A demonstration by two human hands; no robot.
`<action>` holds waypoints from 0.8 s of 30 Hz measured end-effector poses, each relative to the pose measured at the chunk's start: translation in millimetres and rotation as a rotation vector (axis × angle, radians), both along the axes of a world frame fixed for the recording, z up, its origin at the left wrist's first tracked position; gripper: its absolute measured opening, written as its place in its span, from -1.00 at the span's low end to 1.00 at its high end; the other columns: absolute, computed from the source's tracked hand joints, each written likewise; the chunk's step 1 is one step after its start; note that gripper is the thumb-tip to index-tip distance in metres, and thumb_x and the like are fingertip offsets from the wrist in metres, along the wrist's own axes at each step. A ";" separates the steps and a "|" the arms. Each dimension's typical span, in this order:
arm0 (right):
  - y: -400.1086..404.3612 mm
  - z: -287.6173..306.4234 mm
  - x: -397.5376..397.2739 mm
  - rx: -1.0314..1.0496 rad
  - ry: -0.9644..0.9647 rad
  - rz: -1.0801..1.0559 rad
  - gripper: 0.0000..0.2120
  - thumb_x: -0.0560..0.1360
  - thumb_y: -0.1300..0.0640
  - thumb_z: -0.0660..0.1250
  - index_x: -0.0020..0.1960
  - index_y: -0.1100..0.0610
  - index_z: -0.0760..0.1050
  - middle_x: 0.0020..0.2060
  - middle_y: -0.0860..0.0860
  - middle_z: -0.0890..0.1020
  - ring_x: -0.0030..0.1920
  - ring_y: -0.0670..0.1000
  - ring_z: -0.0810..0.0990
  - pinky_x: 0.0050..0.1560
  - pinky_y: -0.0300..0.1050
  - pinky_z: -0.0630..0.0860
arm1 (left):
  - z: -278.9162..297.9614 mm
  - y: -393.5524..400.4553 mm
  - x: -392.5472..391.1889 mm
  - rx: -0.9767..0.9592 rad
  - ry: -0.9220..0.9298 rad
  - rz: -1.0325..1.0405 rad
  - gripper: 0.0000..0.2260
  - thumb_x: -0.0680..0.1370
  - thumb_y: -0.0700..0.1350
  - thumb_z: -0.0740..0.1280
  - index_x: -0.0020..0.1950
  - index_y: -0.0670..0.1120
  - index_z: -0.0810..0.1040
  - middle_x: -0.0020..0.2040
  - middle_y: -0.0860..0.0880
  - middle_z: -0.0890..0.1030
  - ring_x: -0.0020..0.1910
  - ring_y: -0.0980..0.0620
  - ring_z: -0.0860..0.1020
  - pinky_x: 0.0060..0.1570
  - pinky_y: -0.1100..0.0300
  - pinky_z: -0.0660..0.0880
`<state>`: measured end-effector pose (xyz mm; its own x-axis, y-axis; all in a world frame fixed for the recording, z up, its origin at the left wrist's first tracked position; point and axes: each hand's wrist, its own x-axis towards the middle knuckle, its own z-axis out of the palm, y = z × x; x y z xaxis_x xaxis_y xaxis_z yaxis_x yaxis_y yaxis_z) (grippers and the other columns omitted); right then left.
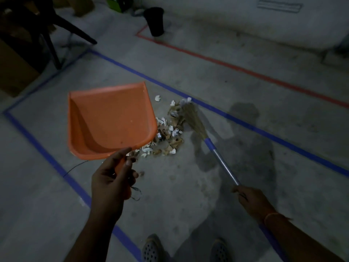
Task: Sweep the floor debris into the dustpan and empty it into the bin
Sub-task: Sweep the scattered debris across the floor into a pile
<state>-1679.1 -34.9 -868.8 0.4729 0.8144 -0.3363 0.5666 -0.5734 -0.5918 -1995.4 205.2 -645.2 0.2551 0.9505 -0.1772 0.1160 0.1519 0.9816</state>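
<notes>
- Far left we see dark chair legs [56, 25], the rest cut off by the frame.
- Our left hand [111, 178] has its grip clamped on the orange dustpan [109, 120], handle hidden in the fist, pan lifted above the floor.
- The debris [168, 133] is piled beside it, partly covered by the pan's edge.
- Broom [194, 120] bristles touch the pile; our right hand [249, 199] grips the shaft.
- A dark bin [155, 21] stands far back, murky.

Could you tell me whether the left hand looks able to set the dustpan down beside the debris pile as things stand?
Probably yes: the left hand holds the dustpan just above the debris pile, with bare floor beneath it; the broom sits on the pile's far side.
</notes>
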 end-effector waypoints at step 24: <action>65.2 210.0 -203.1 -0.011 0.153 -0.021 -0.79 0.52 0.25 0.28 0.02 -0.01 0.58 -0.27 0.06 0.62 -0.47 0.01 0.56 -0.50 -0.14 0.51 | 156.1 -14.0 -251.0 0.095 -0.153 0.218 -0.74 0.63 -0.32 0.31 0.29 -0.13 0.61 -0.14 -0.09 0.65 -0.36 0.03 0.56 -0.43 0.23 0.39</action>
<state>-1882.2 30.3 -658.7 0.4326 0.8007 -0.4143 0.4583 -0.5911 -0.6638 -2246.4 191.2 -489.1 0.0596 0.9964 -0.0596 -0.0602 0.0632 0.9962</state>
